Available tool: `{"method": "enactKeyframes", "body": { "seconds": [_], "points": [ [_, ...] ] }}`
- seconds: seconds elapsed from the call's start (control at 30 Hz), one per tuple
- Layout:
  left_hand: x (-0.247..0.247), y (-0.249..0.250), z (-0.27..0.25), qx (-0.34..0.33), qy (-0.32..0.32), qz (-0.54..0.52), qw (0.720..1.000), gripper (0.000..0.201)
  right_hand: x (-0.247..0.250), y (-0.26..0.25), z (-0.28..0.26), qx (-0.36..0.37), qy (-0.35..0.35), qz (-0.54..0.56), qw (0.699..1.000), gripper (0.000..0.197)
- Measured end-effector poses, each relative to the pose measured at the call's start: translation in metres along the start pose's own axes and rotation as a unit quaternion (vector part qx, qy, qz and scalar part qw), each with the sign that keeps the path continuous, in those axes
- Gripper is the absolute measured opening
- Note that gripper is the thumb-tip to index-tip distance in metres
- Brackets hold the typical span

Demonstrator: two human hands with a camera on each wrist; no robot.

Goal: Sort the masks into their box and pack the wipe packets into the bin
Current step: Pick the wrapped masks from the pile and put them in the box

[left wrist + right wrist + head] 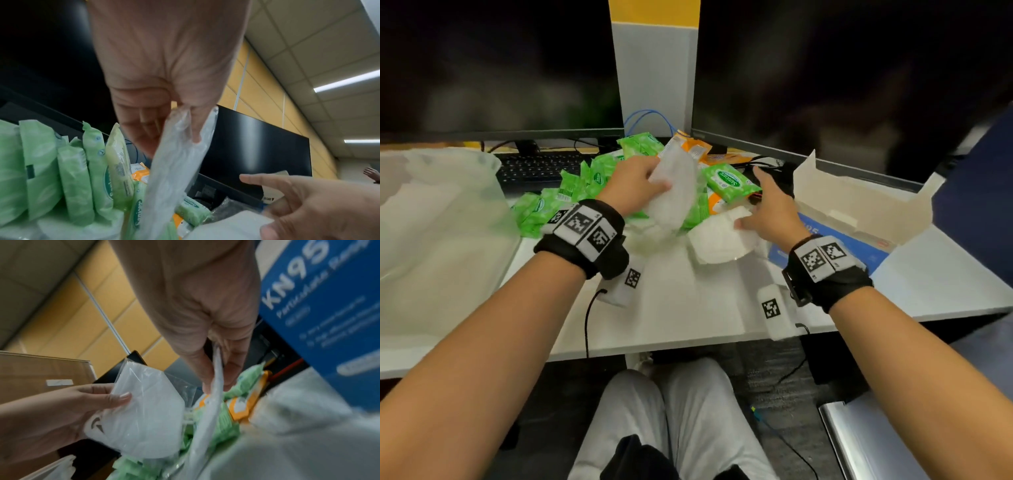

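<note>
The left hand [633, 185] held a wrapped white mask [674, 192] above the heap of green wipe packets [571, 192], its fingers [115, 400] and thumb pinching the clear wrapper. The right hand [774, 205] reached over more masks [719, 240] lying on the white table [688, 301], pinching one mask's wrapper edge. The open blue mask box [859, 219] stood just right of it, and the translucent bin [441, 219] at far left.

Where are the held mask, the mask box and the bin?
held mask [671, 192], head view, middle of its clear wrapper.
mask box [859, 209], head view, pale inner wall of the open lid.
bin [445, 219], head view, translucent front wall.
</note>
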State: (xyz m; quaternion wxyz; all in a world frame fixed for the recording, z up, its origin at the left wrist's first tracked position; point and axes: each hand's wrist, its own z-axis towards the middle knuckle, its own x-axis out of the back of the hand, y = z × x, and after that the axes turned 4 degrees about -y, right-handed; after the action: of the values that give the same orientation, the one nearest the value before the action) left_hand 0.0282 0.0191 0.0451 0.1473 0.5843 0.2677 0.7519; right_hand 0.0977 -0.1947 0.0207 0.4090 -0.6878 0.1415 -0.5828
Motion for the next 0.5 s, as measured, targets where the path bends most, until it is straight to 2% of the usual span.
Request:
{"method": "enactKeyframes", "body": {
  "seconds": [0.1,0.17,0.27,0.3,0.37,0.43,0.5],
  "points": [
    [-0.005,0.015,-0.002,0.017,0.114,-0.095,0.989,0.061,0.024,-0.011,-0.012,0.089,0.034,0.011,0.995,0.082],
    [-0.009,0.024,-0.002,-0.002,0.150,-0.106,0.983,0.073,0.045,-0.019,-0.018,0.139,0.082,-0.027,0.986,0.062],
    [-0.017,0.040,0.009,-0.057,0.144,-0.036,0.987,0.058,0.090,-0.019,-0.026,0.187,0.251,-0.068,0.947,0.031],
    [-0.019,0.045,0.013,-0.064,0.140,-0.018,0.988,0.052,0.106,-0.017,-0.030,0.184,0.301,-0.077,0.932,0.028],
    [-0.028,0.058,0.019,-0.063,0.129,-0.023,0.989,0.040,0.135,-0.011,-0.039,0.151,0.360,-0.142,0.910,0.029],
    [-0.038,0.077,0.021,-0.056,0.094,-0.044,0.993,0.038,0.151,-0.003,-0.047,0.094,0.354,-0.266,0.892,0.033],
    [-0.050,0.099,0.022,-0.047,0.048,-0.057,0.996,0.053,0.147,0.007,-0.048,0.061,0.293,-0.328,0.896,0.035]
  ]
}}
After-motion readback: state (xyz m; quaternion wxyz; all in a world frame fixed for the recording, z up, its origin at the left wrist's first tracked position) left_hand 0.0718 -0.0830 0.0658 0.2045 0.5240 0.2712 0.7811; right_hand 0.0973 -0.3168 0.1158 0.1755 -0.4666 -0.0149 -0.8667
